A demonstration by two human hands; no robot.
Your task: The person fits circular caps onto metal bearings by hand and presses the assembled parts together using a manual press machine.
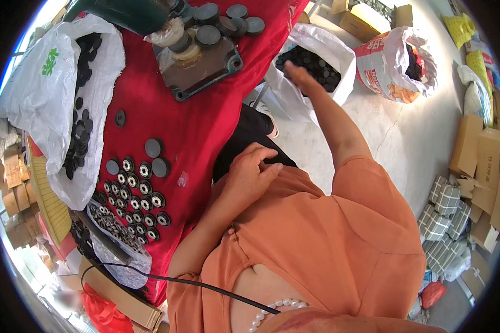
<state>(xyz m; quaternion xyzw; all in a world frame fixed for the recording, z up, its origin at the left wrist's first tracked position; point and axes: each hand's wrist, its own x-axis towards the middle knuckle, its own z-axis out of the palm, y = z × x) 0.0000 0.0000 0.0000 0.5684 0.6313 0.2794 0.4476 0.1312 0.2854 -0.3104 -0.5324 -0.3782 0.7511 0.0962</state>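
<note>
1. The right hand (295, 72) reaches into a white bag (339, 58) of black round caps (311, 64) on the floor; I cannot tell if its fingers are open or closed.
2. The left hand (250, 172) rests on the lap, fingers loosely curled, holding nothing.
3. The bench (205, 127) has a red cloth with rows of small black wheels (136, 191).
4. Cardboard boxes (478, 155) stand by the wall.

Small black round discs (311, 62), heaped loose inside open white plastic bag (322, 41), standing on floor beside red-covered table (205, 122).

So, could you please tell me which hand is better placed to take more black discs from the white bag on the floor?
Probably the right hand: it reaches into the white bag of black discs, while the left hand rests at the lap.
</note>
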